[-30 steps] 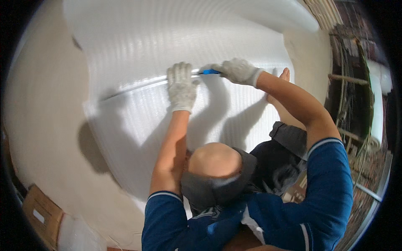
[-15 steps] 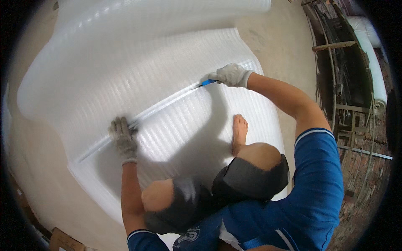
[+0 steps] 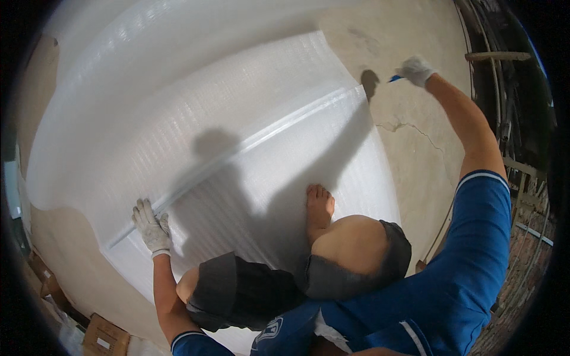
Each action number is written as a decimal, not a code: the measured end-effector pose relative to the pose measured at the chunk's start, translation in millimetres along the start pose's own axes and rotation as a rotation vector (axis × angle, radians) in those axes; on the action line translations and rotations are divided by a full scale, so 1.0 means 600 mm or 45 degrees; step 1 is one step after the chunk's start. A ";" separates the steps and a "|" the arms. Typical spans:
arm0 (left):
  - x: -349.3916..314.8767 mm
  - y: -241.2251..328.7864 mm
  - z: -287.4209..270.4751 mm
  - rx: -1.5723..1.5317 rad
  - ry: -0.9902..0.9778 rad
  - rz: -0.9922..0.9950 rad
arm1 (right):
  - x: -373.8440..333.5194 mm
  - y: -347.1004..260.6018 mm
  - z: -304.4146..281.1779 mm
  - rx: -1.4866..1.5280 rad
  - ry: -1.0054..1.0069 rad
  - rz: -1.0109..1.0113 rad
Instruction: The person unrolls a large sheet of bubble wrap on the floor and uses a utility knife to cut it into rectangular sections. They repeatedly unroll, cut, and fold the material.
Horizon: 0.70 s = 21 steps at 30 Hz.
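A wide sheet of white ribbed foam [image 3: 273,74] lies over the floor under me, with a long thin straightedge bar [image 3: 261,135] running slantwise across it. My left hand [image 3: 151,226], in a pale work glove, presses flat on the bar near its lower left end, fingers stretched out. Out past the sheet's right edge, my gloved right hand [image 3: 417,71] is raised above the bare floor. It is closed round a blue utility knife [image 3: 395,78], whose blade is too small to make out. My bare foot [image 3: 319,204] stands on the foam below the bar.
More of the foam curves up in a big roll [image 3: 196,24] at the far side. Cracked concrete floor [image 3: 415,133] lies to the right, then wooden poles and slats [image 3: 497,56] along the wall. Cardboard boxes [image 3: 105,336] sit at the lower left.
My right hand has moved right with the utility knife, from along the bar to beyond the foam's edge. My left hand has shifted down and left along the bar.
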<state>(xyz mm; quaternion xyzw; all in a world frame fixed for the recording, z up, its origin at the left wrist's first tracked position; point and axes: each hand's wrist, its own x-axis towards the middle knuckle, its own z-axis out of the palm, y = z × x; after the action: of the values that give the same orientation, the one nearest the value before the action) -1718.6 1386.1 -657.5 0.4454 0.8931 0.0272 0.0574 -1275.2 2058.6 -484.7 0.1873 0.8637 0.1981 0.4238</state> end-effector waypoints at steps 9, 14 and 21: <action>0.005 0.042 -0.017 0.118 0.002 -0.024 | 0.011 0.012 0.122 1.602 0.581 0.603; -0.004 0.060 -0.028 0.060 0.136 -0.077 | 0.101 -0.102 0.144 2.290 0.168 0.664; 0.010 0.082 -0.051 -0.086 0.113 -0.181 | 0.131 -0.140 0.115 2.476 0.048 0.536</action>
<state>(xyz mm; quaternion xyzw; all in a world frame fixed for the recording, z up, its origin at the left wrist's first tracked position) -1687.0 1420.5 -622.7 0.3770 0.9227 0.0728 0.0347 -1277.7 2038.4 -617.4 0.5995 0.6062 -0.5218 0.0285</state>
